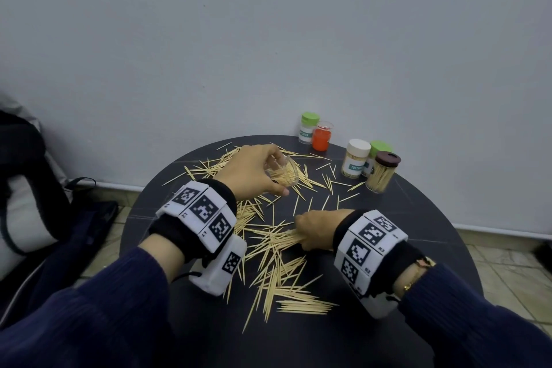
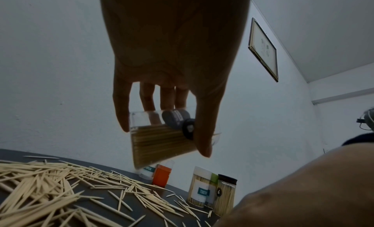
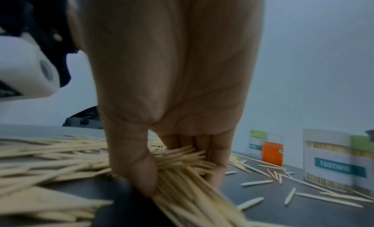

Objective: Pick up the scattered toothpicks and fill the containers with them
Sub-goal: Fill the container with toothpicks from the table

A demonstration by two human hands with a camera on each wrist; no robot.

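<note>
Gathering scattered toothpicks (image 1: 277, 251) from a round dark table (image 1: 418, 218) into a clear container (image 1: 283, 172).

That container, part-filled and tilted, is held off the table in the left hand (image 1: 254, 172), fingers and thumb curled round its wall. Nearer the person than the container, the right hand (image 1: 316, 228) pinches a bundle of toothpicks (image 3: 182, 171) between thumb and fingers, low on the tabletop. Beyond the container, by the wall, stand a green-lidded jar (image 1: 307, 128) and an orange one (image 1: 322, 136); to its right, white-lidded (image 1: 357, 158) and brown-lidded (image 1: 382, 172) jars stand full.

Toothpicks (image 1: 277, 251) lie scattered across the table (image 1: 418, 218); five containers (image 1: 355, 158), perhaps more, stand at its far right edge.
</note>
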